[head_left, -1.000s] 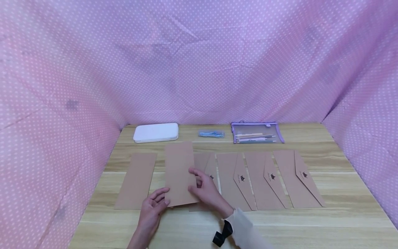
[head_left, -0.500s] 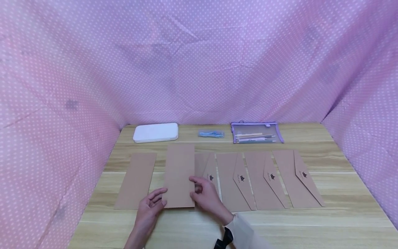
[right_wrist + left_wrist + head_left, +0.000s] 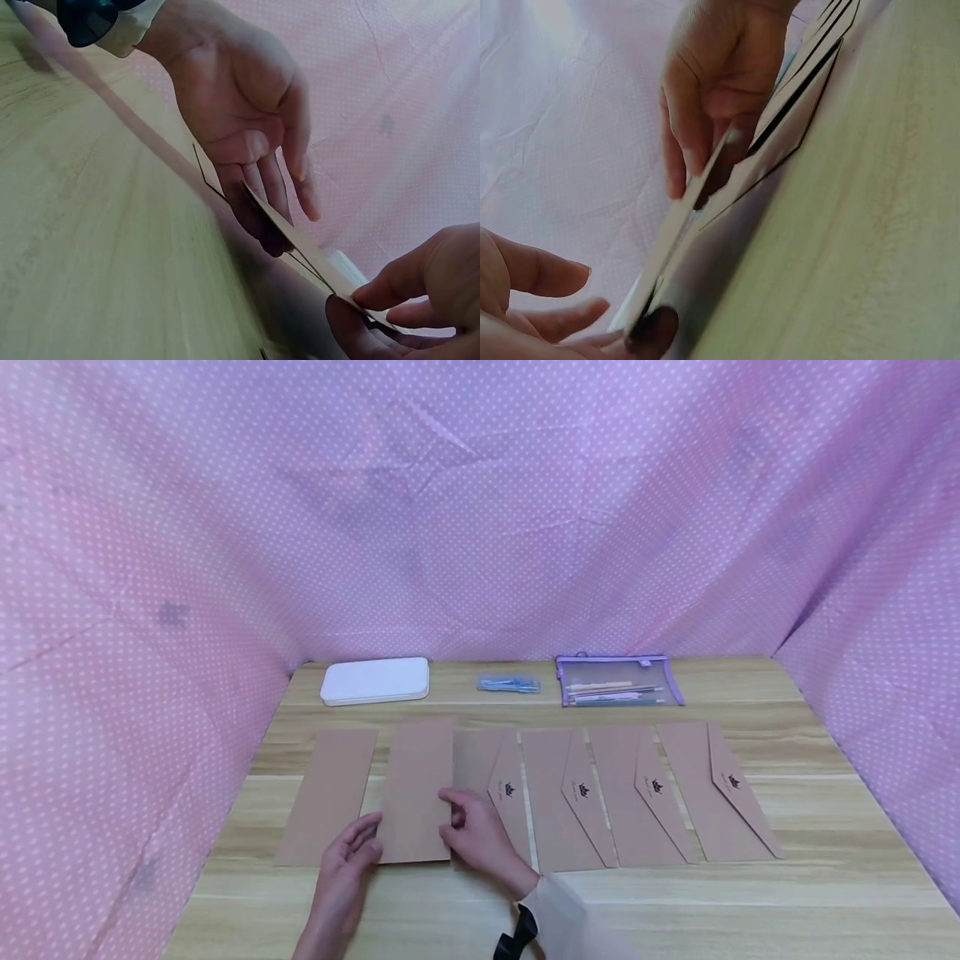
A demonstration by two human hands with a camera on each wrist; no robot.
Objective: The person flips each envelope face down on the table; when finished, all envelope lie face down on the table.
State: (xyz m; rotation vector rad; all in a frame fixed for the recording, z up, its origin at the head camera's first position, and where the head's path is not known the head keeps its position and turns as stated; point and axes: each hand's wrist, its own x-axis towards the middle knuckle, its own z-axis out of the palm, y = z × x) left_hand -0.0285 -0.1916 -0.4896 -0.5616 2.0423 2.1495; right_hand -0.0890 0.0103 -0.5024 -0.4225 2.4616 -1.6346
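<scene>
A brown kraft envelope (image 3: 417,785), plain face up, is held between both hands, tilted low over the table. My left hand (image 3: 341,868) pinches its lower left edge; in the left wrist view that edge runs between the thumb and fingers of the left hand (image 3: 536,300). At its right edge my right hand (image 3: 483,839) grips with thumb and fingertips, partly covering another envelope (image 3: 510,785) with a crown printed on its flap. Seen edge-on in the right wrist view, the held envelope (image 3: 307,251) spans from one hand to the other.
A plain-faced envelope (image 3: 327,797) lies at the left, and several crown-flap envelopes (image 3: 551,797) continue the row rightward. Along the back stand a white tin case (image 3: 375,681), a small clear box (image 3: 508,683) with blue items and a purple-edged mesh pouch (image 3: 621,681) holding pencils.
Both hands have carried the held envelope down and to the left, toward the gap beside the leftmost envelope. More of the crown-flap envelope to its right shows now.
</scene>
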